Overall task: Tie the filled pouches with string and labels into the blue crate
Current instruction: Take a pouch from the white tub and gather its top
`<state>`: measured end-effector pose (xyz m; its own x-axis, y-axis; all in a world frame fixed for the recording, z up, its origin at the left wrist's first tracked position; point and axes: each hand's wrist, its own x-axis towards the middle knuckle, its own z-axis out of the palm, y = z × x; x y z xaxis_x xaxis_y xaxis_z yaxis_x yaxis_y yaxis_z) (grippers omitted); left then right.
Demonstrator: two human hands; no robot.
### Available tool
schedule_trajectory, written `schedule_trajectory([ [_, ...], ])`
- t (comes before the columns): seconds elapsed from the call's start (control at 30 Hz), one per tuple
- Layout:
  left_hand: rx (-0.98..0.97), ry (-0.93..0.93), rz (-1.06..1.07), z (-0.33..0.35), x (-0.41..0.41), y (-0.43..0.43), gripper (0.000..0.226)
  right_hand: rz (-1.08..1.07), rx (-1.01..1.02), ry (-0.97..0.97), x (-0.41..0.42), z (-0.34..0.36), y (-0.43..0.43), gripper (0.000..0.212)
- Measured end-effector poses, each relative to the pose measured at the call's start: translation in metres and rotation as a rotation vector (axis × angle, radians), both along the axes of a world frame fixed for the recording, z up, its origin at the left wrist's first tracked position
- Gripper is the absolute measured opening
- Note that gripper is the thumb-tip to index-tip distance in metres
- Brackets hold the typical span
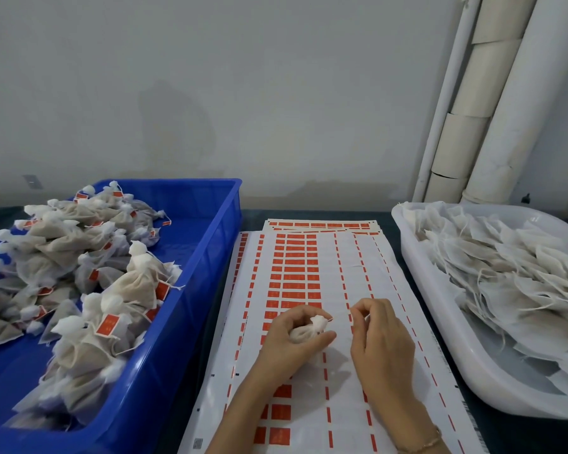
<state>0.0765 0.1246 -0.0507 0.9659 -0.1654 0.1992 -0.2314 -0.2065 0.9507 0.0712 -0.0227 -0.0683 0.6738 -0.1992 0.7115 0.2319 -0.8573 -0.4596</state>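
My left hand [287,339] grips a small white filled pouch [312,329] above the label sheet, its gathered neck pointing right. My right hand [379,335] is just to its right, thumb and forefinger pinching the thin string [358,314] that runs from the pouch neck. The blue crate [191,290] stands on the left, and inside it lie several tied pouches with red labels [109,324]. Under both hands lies a white sheet of red sticker labels [295,267], many of its rows peeled.
A white tray [440,322] on the right holds several flat untied pouches [505,267] with loose strings. More label sheets [318,224] lie stacked behind the top one. White pipes [492,103] lean against the grey wall at the back right.
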Motion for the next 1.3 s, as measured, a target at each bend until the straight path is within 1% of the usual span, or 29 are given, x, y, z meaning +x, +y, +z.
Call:
schedule_trajectory([
  [0.2,-0.013,-0.006,0.029,0.0,0.003,-0.002,0.002,-0.067,0.001,-0.032,0.002,-0.001,0.003,0.015],
  [0.27,0.003,0.002,0.067,-0.001,0.005,-0.001,0.006,-0.074,0.004,-0.04,0.003,-0.001,0.003,0.015],
  [0.33,0.02,0.009,0.095,-0.002,0.007,0.001,0.011,-0.032,0.014,-0.019,0.004,-0.002,0.003,0.015],
  [0.4,0.027,0.021,0.1,-0.004,0.009,0.006,0.014,0.052,0.062,0.063,0.005,-0.003,0.004,0.013],
  [0.57,0.017,0.05,0.102,-0.007,0.016,0.015,0.012,0.266,0.326,0.368,0.015,-0.003,0.003,0.01],
  [0.63,-0.003,0.057,0.157,-0.006,0.024,0.016,0.008,0.338,0.35,0.443,0.023,0.001,-0.001,0.01],
  [0.7,-0.008,0.048,0.197,-0.004,0.033,0.017,0.013,0.371,0.323,0.503,0.034,0.006,-0.006,0.006],
  [0.73,0.011,0.037,0.198,-0.004,0.038,0.017,0.016,0.373,0.29,0.543,0.04,0.007,-0.008,0.01],
  [0.77,0.056,0.02,0.192,-0.003,0.042,0.017,0.018,0.372,0.251,0.597,0.046,0.007,-0.009,0.02],
  [0.83,0.224,-0.067,0.185,-0.005,0.05,0.017,0.019,0.37,0.169,0.721,0.054,0.005,-0.012,0.042],
  [0.9,0.374,-0.189,0.171,-0.007,0.058,0.016,0.021,0.355,0.04,0.821,0.06,-0.001,-0.014,0.055],
  [0.97,0.475,-0.259,0.151,-0.008,0.064,0.015,0.021,0.336,-0.068,0.854,0.064,-0.006,-0.018,0.058],
  [1.07,0.624,-0.279,0.11,-0.009,0.075,0.014,0.023,0.337,-0.101,0.856,0.067,-0.008,-0.023,0.06],
  [1.3,0.786,-0.115,0.015,-0.015,0.083,0.01,0.046,0.339,-0.169,0.809,0.073,-0.014,-0.03,0.063],
])
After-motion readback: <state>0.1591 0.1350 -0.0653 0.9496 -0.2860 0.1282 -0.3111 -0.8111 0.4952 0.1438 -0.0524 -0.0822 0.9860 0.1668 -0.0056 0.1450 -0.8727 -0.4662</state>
